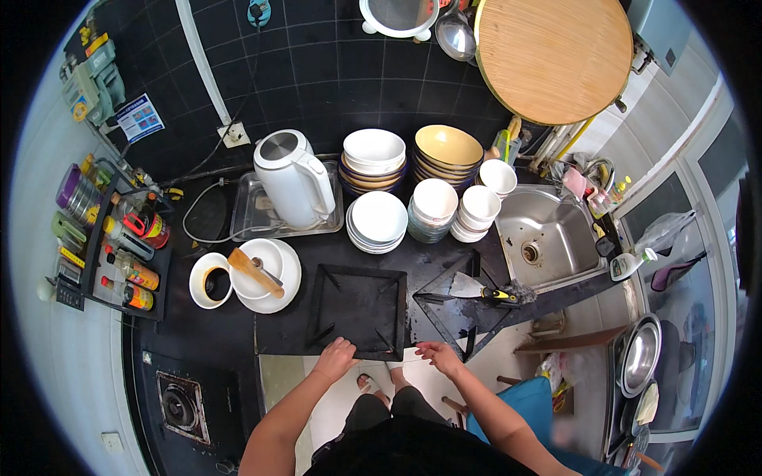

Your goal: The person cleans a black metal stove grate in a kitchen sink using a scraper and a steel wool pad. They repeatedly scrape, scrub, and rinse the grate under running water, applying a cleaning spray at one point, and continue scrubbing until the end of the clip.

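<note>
A black square metal stove grate [402,315] with inward-pointing prongs lies at the counter's front edge. My left hand [337,359] has its fingers curled over the near side of this grate. To its right, my right hand [439,357] hovers off the grate's near right corner, fingers loosely bent and apart, holding nothing visible. A second grate [439,321] sits turned on its corner, overhanging the counter edge beside that hand. Across it lies a scraper with a yellow and black handle [499,295], touching a grey scouring pad of steel wool [522,291].
Stacked white bowls [380,217] and yellow bowls [449,146] stand behind, beside a white electric kettle [292,181] on a metal tray [241,205]. A steel sink [559,238] is at right. Left are plates [292,291], a bottle rack [95,268] and a stove burner [178,407]. A blue-covered chair [524,404] stands below.
</note>
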Action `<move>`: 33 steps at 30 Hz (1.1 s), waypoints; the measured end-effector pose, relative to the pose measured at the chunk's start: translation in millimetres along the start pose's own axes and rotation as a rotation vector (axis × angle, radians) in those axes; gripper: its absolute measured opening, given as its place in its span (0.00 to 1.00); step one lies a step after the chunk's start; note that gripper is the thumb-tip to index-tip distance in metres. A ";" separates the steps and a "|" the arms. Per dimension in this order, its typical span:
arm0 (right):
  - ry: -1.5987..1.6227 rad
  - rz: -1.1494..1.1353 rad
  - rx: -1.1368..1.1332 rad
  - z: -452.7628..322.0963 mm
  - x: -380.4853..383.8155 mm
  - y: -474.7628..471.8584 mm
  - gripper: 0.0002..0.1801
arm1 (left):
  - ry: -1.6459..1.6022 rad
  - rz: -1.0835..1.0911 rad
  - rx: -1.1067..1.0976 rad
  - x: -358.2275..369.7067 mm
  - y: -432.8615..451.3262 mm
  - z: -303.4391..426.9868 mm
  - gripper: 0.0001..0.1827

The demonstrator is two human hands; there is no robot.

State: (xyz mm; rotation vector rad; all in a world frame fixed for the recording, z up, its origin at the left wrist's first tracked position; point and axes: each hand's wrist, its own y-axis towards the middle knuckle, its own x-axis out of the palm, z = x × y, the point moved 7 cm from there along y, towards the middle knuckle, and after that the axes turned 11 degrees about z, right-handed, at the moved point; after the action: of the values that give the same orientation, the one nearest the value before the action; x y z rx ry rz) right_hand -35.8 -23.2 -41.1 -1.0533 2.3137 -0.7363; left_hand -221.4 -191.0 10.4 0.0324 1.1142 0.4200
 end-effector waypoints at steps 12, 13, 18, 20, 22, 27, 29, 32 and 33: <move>0.075 0.101 -0.016 -4.9 -34.0 -13.8 0.14 | 0.237 0.019 0.205 29.0 13.2 15.5 0.08; 0.070 0.098 -0.019 -6.8 -35.9 -13.5 0.14 | 0.249 0.026 0.202 31.5 14.8 16.1 0.08; 0.042 0.119 -0.039 -14.9 -48.2 -12.0 0.14 | 0.234 0.048 0.166 38.6 20.5 17.8 0.09; 0.043 0.130 -0.047 -17.6 -52.2 -12.2 0.14 | 0.195 0.050 0.146 40.2 22.4 17.0 0.09; 0.054 0.139 -0.052 -20.4 -59.8 -13.4 0.14 | 0.144 0.036 0.118 41.7 25.5 18.1 0.08; 0.142 0.143 -0.014 -28.7 -75.7 -23.0 0.15 | 0.076 0.015 0.085 43.4 30.1 20.3 0.06; 0.196 0.155 -0.032 -16.5 -89.9 -17.4 0.15 | 0.127 -0.030 0.092 47.1 36.0 23.6 0.05; 0.133 0.225 -0.089 -21.8 -115.5 -27.8 0.16 | 0.103 -0.024 0.048 41.4 42.9 26.2 0.03; 0.134 0.253 -0.100 -21.3 -124.0 -30.7 0.16 | 0.138 -0.047 0.058 47.2 40.6 22.2 0.03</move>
State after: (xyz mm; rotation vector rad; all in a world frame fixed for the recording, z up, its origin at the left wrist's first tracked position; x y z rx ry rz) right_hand 39.1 62.9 20.1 -0.7514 2.5607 -0.6125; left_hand -197.1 -133.3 -10.9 0.0283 1.2602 0.3522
